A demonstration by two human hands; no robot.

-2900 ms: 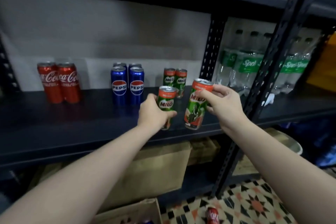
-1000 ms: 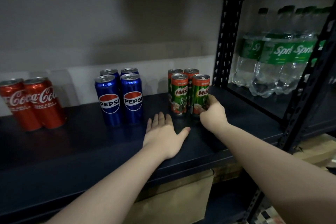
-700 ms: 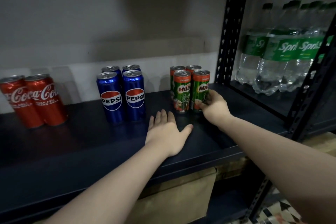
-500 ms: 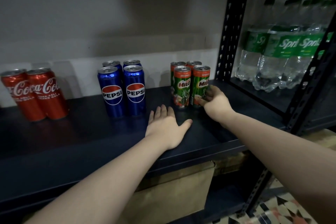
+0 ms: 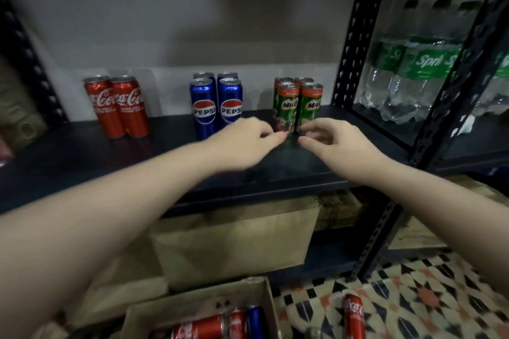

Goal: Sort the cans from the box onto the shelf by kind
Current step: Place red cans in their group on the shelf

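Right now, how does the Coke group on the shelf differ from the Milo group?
The Coca-Cola cans are red, taller, two side by side at the shelf's left. The Milo cans are green, shorter, four in a block at the right. Both groups stand upright on the same dark shelf.

Shelf, L to R: two red cans (image 5: 117, 106) w/ white "Coca-Cola" script, small print under it too blurred to read. Blue cans (image 5: 216, 104), front two read "PEPSI" on the round logo. Green cans (image 5: 298, 103), front pair read "MILO". Clear bottles (image 5: 416, 63) on the next shelf bay: green labels w/ "Sprite", partly cut off. Red can on the floor (image 5: 354, 315): "Coca-Cola" script.
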